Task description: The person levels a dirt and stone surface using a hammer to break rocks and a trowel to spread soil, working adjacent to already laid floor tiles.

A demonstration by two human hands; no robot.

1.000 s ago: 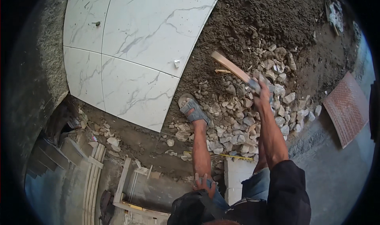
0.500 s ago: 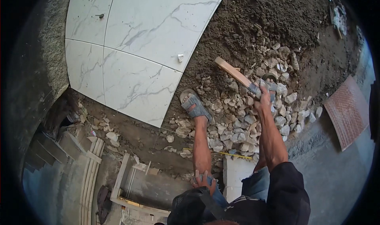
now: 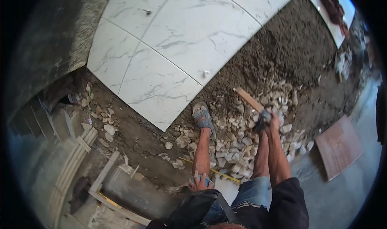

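Note:
My right hand (image 3: 272, 121) grips a flat wooden bar (image 3: 248, 97) by its greyish lower end, above the broken stones (image 3: 236, 152); what that end consists of is blurred. My left hand (image 3: 198, 182) rests on my left knee with its fingers apart, holding nothing. My left sandalled foot (image 3: 203, 116) stands on rubble beside the white marble-patterned tiles (image 3: 193, 27). Dark mortar (image 3: 290, 47) lies heaped along the tiles' right edge, beyond the stones.
A rough wall (image 3: 48, 27) is at left. Steps (image 3: 48, 120), poles (image 3: 68, 172) and a timber frame (image 3: 105, 168) lie lower left. A yellow tape (image 3: 225, 176) crosses behind my legs. A pinkish textured tile (image 3: 336, 144) is at right, a maroon cloth (image 3: 334, 9) at upper right.
The view has shifted, showing more white tile and the maroon cloth at upper right. The wooden bar and my right hand now appear lower in the picture; my left hand stays on my knee.

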